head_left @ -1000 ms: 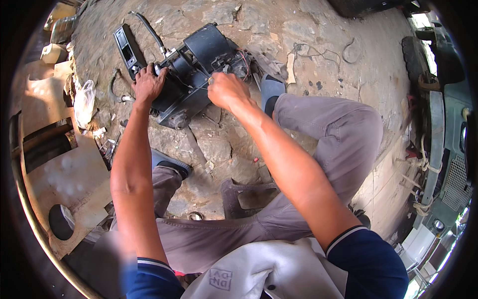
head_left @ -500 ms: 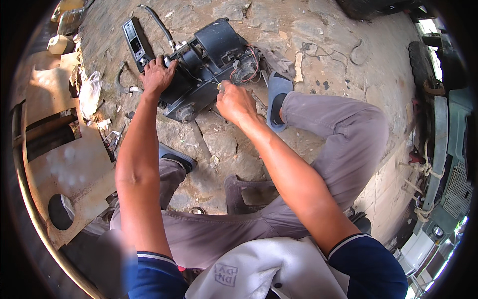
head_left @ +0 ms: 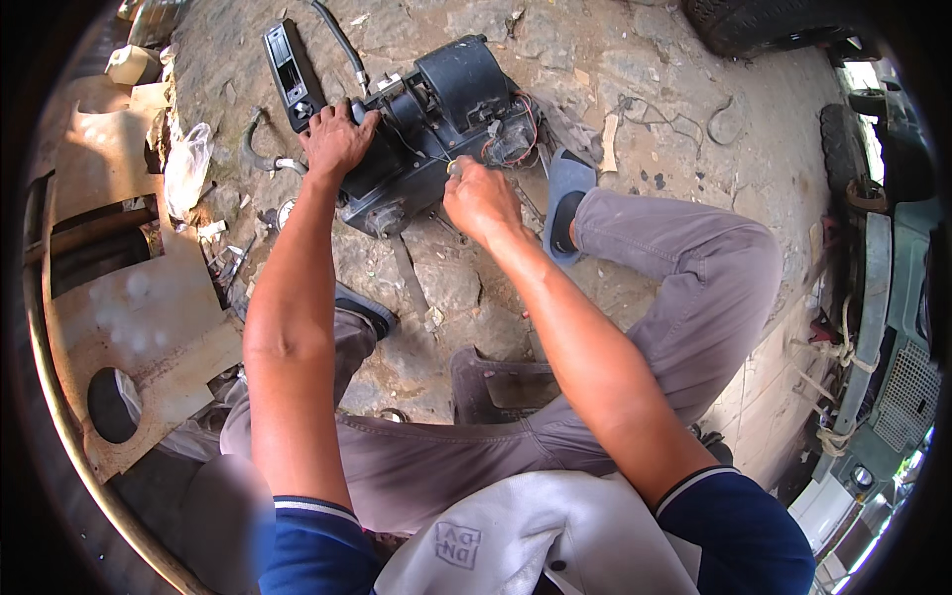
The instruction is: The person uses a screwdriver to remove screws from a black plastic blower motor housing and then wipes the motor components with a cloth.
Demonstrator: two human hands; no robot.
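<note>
A black car blower unit [head_left: 402, 169] with a rounded drum [head_left: 461, 79] lies on the stone ground in front of me. My left hand [head_left: 335, 144] rests over its left end, fingers spread. Close to that hand is a narrow black control panel [head_left: 288, 69] with a silver face. My right hand [head_left: 481, 198] is closed in a pinch at the unit's near side, where a thin wire [head_left: 426, 156] runs to the fingertips; a small yellowish bit shows there. Red wires [head_left: 534, 129] loop at the unit's right end.
Black hoses [head_left: 342, 45] extend from the unit's far and left sides. Rusty sheet metal [head_left: 139, 307] and a clear plastic bag [head_left: 186, 171] lie at the left. A dark low stool [head_left: 476, 382] stands between my legs. Tyres [head_left: 764, 25] and greenish vehicle parts [head_left: 907, 268] are at the right.
The view has shifted slightly, so the unit and my hands appear a little further right. Both hands keep their places on the unit, the right still pinching at the wire.
</note>
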